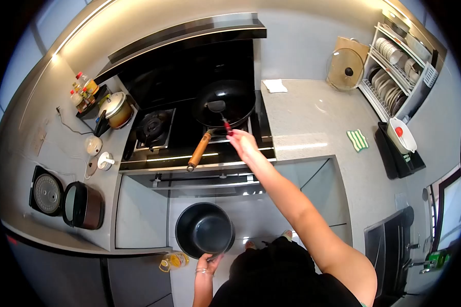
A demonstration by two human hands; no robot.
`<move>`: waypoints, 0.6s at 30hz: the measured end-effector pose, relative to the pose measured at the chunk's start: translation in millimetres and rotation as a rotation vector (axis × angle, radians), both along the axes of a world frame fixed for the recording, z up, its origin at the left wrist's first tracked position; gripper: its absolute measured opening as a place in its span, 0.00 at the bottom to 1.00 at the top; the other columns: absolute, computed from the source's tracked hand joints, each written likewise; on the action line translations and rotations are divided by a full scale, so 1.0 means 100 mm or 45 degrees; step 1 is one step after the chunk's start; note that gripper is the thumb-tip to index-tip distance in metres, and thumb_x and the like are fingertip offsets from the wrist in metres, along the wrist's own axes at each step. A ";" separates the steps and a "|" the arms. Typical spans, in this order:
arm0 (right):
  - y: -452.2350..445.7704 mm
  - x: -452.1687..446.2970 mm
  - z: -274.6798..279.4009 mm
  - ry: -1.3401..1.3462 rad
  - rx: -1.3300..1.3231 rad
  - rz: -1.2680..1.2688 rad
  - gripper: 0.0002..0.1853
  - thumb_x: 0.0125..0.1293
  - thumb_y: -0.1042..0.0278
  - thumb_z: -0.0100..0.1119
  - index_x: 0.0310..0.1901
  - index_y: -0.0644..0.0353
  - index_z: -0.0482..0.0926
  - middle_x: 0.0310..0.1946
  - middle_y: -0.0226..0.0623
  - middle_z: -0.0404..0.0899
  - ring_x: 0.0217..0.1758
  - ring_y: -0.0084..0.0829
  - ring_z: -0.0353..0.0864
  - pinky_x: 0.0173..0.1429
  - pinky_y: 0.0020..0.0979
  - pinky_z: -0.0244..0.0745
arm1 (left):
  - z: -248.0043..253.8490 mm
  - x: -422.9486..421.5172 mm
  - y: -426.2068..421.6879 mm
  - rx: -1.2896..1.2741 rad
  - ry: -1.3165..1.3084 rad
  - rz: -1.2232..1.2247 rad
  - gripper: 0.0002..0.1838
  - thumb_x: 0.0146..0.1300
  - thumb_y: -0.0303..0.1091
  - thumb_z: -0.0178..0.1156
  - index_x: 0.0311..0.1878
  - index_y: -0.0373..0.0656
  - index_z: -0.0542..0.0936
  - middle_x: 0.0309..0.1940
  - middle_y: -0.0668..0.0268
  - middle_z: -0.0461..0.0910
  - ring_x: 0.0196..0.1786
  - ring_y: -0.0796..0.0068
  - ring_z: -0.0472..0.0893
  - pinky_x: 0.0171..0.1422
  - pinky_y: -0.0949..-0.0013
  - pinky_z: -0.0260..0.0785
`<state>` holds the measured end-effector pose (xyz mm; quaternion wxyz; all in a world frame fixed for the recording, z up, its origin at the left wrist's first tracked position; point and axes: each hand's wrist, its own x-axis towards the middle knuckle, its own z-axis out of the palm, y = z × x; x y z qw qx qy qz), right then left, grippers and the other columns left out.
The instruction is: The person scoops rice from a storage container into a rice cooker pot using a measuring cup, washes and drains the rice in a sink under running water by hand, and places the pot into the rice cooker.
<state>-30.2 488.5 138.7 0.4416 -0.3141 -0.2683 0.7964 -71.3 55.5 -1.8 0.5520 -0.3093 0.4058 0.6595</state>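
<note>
My left hand (208, 264) grips the rim of a deep black rice cooker inner pot (204, 230), held over the floor in front of the counter. The pot's bottom shines and nothing solid shows in it. My right hand (242, 144) reaches to the stove, closed round the red handle of a spatula (216, 106). The spatula's dark head is inside a black wok (230, 95) on the right burner. The wok's wooden handle (199, 152) sticks out toward me, just left of my right hand and apart from it.
Left counter: a lidded pot (116, 113), sauce bottles (87, 84) and an open rice cooker (87, 204). Right counter: a striped cloth (357, 140), a glass lid (345, 70), a dish rack (394, 66) and a white basket (402, 135). An oil bottle (176, 261) is beside the pot.
</note>
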 end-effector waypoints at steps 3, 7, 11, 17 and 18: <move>-0.20 -0.16 0.09 0.093 0.126 0.222 0.17 0.61 0.80 0.44 0.52 0.67 0.68 0.44 0.41 0.74 0.44 0.30 0.75 0.50 0.28 0.74 | 0.00 0.05 0.15 0.075 0.040 -0.068 0.26 0.44 0.21 0.47 0.50 0.19 0.63 0.46 0.38 0.69 0.49 0.38 0.72 0.52 0.55 0.75; -0.37 -0.05 0.07 -0.130 0.434 0.580 0.17 0.62 0.72 0.50 0.53 0.61 0.71 0.50 0.35 0.73 0.51 0.26 0.73 0.52 0.29 0.70 | -0.15 0.00 0.22 0.115 -0.034 -0.175 0.24 0.43 0.21 0.49 0.47 0.20 0.65 0.46 0.41 0.72 0.50 0.41 0.73 0.58 0.52 0.70; -0.55 0.69 -0.20 -0.070 0.443 0.527 0.11 0.65 0.65 0.50 0.45 0.61 0.75 0.40 0.35 0.78 0.40 0.23 0.77 0.44 0.23 0.72 | -0.14 0.14 0.20 0.130 -0.086 -0.200 0.23 0.43 0.21 0.50 0.46 0.20 0.68 0.43 0.42 0.74 0.47 0.43 0.76 0.53 0.56 0.75; -0.58 2.84 -1.82 -2.130 0.923 1.341 0.09 0.54 0.64 0.55 0.34 0.59 0.79 0.34 0.40 0.80 0.36 0.37 0.80 0.38 0.38 0.73 | -0.16 0.29 0.23 -0.013 -0.139 -0.249 0.22 0.43 0.22 0.50 0.46 0.21 0.68 0.43 0.43 0.75 0.46 0.43 0.76 0.51 0.57 0.75; -0.67 3.20 -1.88 -2.472 0.855 1.499 0.10 0.54 0.65 0.54 0.36 0.55 0.81 0.37 0.35 0.81 0.48 0.38 0.78 0.44 0.39 0.70 | -0.06 0.35 0.29 -0.011 -0.030 -0.271 0.26 0.44 0.22 0.48 0.49 0.16 0.62 0.43 0.36 0.72 0.45 0.42 0.76 0.49 0.61 0.77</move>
